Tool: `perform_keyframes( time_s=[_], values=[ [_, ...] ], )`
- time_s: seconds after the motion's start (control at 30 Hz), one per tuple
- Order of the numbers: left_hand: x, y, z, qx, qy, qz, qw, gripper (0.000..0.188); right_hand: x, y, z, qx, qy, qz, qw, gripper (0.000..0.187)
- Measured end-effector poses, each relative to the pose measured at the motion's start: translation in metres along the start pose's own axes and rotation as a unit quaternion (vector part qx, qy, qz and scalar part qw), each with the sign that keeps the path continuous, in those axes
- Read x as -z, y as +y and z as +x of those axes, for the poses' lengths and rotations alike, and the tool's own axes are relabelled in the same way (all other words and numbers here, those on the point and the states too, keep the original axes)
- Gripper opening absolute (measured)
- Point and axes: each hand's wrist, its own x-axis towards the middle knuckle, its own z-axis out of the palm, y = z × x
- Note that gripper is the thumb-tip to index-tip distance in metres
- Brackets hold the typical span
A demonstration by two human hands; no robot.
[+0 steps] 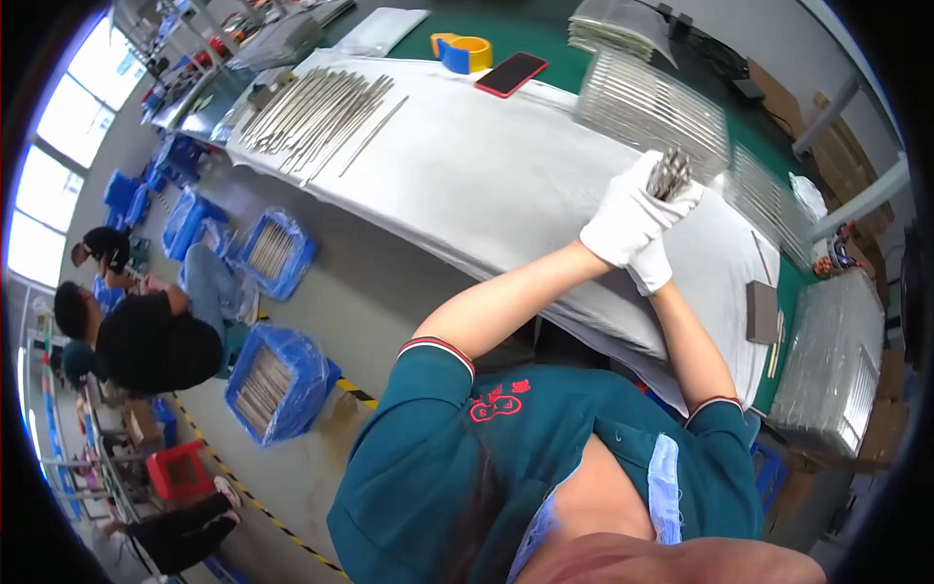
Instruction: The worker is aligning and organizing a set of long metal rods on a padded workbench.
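My left hand [625,216], in a white glove, is closed round a bundle of thin metal rods [669,175], whose ends stick up from the grip. My right hand [652,265], also gloved in white, is pressed against it from the right and below; its fingers are partly hidden, and it seems closed on the same bundle. Both hands are held above the right part of a table covered with white cloth [467,146]. On the far left of the cloth lies a spread of many similar metal rods [316,112], with a single rod [375,134] a little apart from them.
Beyond the cloth lie a tape roll [465,53] and a red-edged phone [512,74]. Clear ribbed trays [652,107] stand past my hands. A grey block [762,311] and a wrapped stack [827,360] are at right. Blue rod-filled crates [277,384] and seated people [146,336] are at left.
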Motion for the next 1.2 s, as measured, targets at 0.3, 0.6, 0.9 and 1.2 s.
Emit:
perform_keyframes(
  time_s=[0.3,0.6,0.9,1.2],
  values=[
    [0.112,-0.014,-0.141,0.090,0.095,0.239,0.962,0.038,-0.021,-0.004,-0.019,0.007,0.057,0.089,0.994,0.022],
    [0.134,-0.110,-0.527,0.619,-0.031,0.383,0.685,0.031,-0.015,-0.010,-0.015,-0.043,0.045,0.240,0.969,0.024],
    [0.077,-0.068,-0.585,0.693,-0.004,0.312,0.650,0.032,-0.004,-0.005,-0.010,0.001,0.039,0.266,0.963,0.021],
    [0.065,-0.051,-0.609,0.724,-0.030,0.265,0.636,0.033,0.004,0.003,-0.010,0.002,-0.007,0.277,0.961,0.015]
  ],
)
